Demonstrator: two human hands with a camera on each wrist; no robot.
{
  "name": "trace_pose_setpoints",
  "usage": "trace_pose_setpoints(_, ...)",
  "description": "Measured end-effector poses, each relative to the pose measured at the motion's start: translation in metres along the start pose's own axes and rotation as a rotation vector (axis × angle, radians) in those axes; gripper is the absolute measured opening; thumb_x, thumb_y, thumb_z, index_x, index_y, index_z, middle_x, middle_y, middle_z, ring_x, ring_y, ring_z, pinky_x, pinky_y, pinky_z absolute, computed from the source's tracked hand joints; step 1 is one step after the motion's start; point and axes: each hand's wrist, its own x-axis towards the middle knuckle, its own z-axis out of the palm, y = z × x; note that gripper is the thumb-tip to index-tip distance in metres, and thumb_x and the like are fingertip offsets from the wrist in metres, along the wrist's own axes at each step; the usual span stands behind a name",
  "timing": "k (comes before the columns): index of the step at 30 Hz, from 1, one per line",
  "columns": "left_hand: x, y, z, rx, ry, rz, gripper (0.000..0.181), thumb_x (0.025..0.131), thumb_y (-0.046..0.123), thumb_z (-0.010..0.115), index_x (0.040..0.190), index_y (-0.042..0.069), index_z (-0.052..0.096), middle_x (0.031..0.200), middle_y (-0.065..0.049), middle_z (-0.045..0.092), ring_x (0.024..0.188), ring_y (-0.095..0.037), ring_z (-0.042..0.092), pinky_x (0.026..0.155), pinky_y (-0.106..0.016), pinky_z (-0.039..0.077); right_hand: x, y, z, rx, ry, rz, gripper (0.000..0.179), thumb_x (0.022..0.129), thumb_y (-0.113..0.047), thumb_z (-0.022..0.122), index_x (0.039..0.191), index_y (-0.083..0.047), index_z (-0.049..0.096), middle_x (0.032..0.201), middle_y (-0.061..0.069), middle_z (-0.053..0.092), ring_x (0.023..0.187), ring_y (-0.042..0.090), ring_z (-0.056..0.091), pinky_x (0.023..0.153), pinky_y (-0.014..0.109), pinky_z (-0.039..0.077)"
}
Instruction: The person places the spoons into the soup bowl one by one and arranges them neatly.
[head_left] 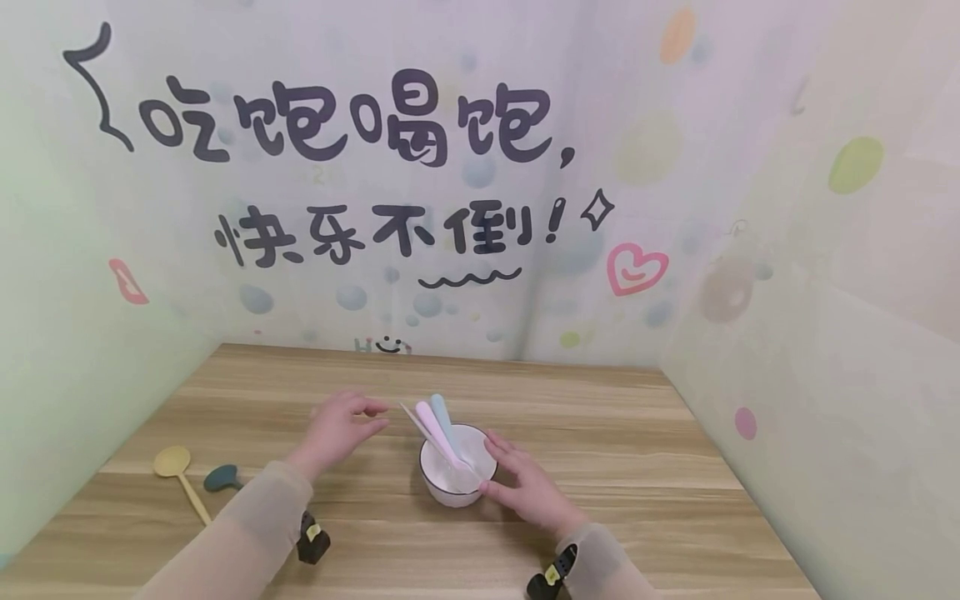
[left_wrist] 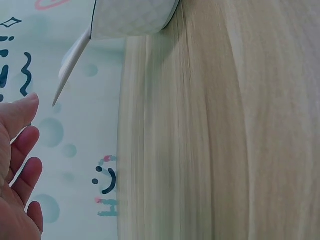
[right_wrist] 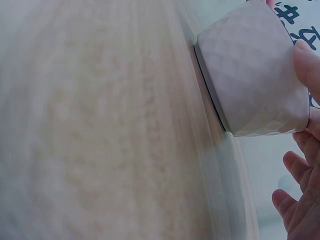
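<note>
Head cam on my remote feed: what've my fingers got?

"Left hand [head_left: 337, 429] is loose, holding nothing; right hand [head_left: 528, 492] has thumb and fingers around the bowl [head_left: 444, 494] at its 3 o'clock."

What's nearest my left?

"Pale handle [head_left: 415, 418], just off the fingertips at 3, then pink handle [head_left: 432, 427], blue handle [head_left: 441, 412]. All lean in the bowl, long axes roughly 11-to-5, left nearer their ends. Yellow spoon [head_left: 173, 462], dark ladle [head_left: 221, 477]: out at 8."
</note>
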Motion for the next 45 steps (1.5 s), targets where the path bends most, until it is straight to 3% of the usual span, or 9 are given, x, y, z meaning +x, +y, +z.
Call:
trace_pose_setpoints(8, -0.005, -0.006, -0.002, 0.022, 0.012, 0.009, 0.023, 0.085, 0.024, 0.073, 0.104, 0.012, 0.073, 0.099, -0.003, 0.068, 0.103, -0.033, 0.059, 0.090, -0.058, 0.037, 0.000, 0.000, 0.001, -0.011, -0.004, 0.005, 0.075, 0.089, -0.045, 0.064, 0.146, -0.004, 0.037, 0.156, 0.008, 0.028, 0.142, 0.039, 0.021, 0.110, 0.058, 0.019)
trace_pose_setpoints(13, -0.009, -0.007, -0.004, 0.016, 0.003, -0.020, 0.023, 0.086, 0.025, 0.072, 0.105, 0.011, 0.072, 0.103, -0.006, 0.069, 0.106, -0.034, 0.058, 0.090, -0.059, 0.038, 0.000, 0.001, 0.001, -0.016, -0.002, 0.007, 0.074, 0.089, -0.044, 0.064, 0.146, -0.004, 0.037, 0.156, 0.009, 0.028, 0.142, 0.039, 0.022, 0.110, 0.058, 0.019)
trace_pose_setpoints(25, -0.018, -0.017, -0.006, -0.087, -0.008, -0.083, 0.028, 0.089, 0.026, 0.069, 0.110, 0.007, 0.070, 0.110, -0.012, 0.066, 0.107, -0.035, 0.057, 0.091, -0.054, 0.042, 0.001, 0.000, 0.000, 0.001, -0.003, 0.014, 0.075, 0.089, -0.044, 0.064, 0.146, -0.004, 0.038, 0.156, 0.011, 0.027, 0.142, 0.038, 0.021, 0.110, 0.057, 0.019)
trace_pose_setpoints(39, -0.045, -0.029, -0.017, -0.141, -0.012, -0.163, 0.034, 0.092, 0.028, 0.065, 0.117, 0.005, 0.066, 0.111, -0.012, 0.063, 0.108, -0.033, 0.056, 0.090, -0.054, 0.043, 0.001, 0.001, 0.001, -0.008, -0.001, 0.012, 0.075, 0.089, -0.045, 0.064, 0.146, -0.005, 0.037, 0.156, 0.010, 0.027, 0.142, 0.038, 0.021, 0.110, 0.057, 0.019)
trace_pose_setpoints(45, -0.059, -0.037, -0.023, -0.143, -0.035, -0.238, 0.044, 0.093, 0.036, 0.063, 0.120, 0.001, 0.063, 0.114, -0.017, 0.060, 0.110, -0.037, 0.054, 0.090, -0.055, 0.044, 0.001, 0.002, 0.002, -0.019, 0.000, 0.007, 0.075, 0.089, -0.045, 0.064, 0.146, -0.004, 0.037, 0.156, 0.009, 0.026, 0.142, 0.037, 0.021, 0.110, 0.056, 0.019)
